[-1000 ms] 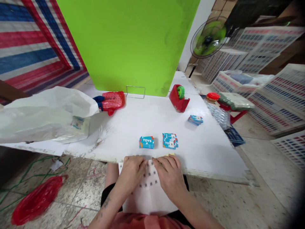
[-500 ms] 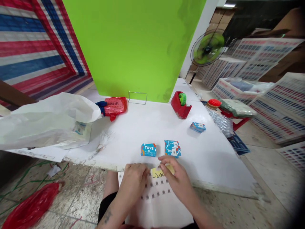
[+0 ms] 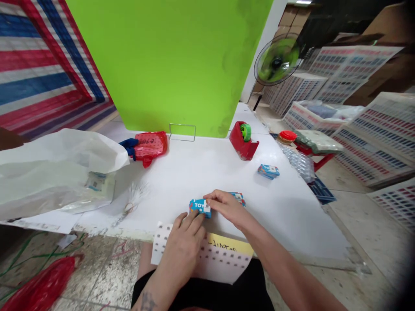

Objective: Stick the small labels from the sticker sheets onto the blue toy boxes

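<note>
A blue stack of cards [image 3: 197, 204] marked TOYS lies near the table's front edge. My right hand [image 3: 225, 206] pinches a small white sticker at the stack's right side. Fingertips of my left hand [image 3: 187, 239] rest on the stack's lower edge, and that hand lies over a sheet of small grey stickers [image 3: 223, 258] with a yellow strip. Partly behind my right hand is a second group of blue cards [image 3: 239, 198]. A third pile [image 3: 269, 171] sits farther right.
A red tape dispenser [image 3: 243, 143] stands at the back right. A red package [image 3: 151, 146], a white plastic bag [image 3: 58, 172] and a bundle of thin ties [image 3: 132, 202] lie left. A green panel [image 3: 171, 65] rises behind.
My right hand has moved from the sticker sheet forward to the card stack. My left fingers have reached the stack too. The sheet has shifted and tilted below my hands.
</note>
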The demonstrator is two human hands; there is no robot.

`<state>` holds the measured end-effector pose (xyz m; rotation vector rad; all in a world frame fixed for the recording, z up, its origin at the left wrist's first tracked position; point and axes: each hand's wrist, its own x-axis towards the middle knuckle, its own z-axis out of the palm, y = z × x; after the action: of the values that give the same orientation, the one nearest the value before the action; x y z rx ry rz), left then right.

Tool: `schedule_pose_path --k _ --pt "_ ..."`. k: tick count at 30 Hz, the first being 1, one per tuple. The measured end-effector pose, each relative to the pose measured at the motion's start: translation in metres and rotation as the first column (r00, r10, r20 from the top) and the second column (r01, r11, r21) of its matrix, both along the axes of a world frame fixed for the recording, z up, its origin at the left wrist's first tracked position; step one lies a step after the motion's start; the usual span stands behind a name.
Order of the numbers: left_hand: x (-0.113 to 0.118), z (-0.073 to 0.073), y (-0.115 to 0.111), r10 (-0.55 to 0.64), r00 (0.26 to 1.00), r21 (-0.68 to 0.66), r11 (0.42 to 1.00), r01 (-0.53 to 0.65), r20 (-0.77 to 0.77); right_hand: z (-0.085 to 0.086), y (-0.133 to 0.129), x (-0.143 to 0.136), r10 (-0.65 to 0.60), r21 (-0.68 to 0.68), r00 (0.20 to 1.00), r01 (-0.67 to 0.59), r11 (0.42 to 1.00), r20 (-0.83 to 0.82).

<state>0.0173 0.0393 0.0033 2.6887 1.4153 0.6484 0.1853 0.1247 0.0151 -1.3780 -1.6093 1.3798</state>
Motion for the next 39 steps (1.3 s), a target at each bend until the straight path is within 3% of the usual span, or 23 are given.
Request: schedule_pose_path --k 20,39 --pt "0.0053 0.0020 -0.0008 0.050 0.997 -0.042 0.998 -0.053 -0.062 -0.0026 0.0032 -0.0083 -0.019 -0.009 0.993 0.021 1.000 0.115" --pt "0.0058 0.0007 0.0000 0.054 0.998 0.030 0.998 -0.053 -0.033 -0.0046 0.0051 -0.0091 -0.041 -0.007 0.985 0.043 0.999 0.166"
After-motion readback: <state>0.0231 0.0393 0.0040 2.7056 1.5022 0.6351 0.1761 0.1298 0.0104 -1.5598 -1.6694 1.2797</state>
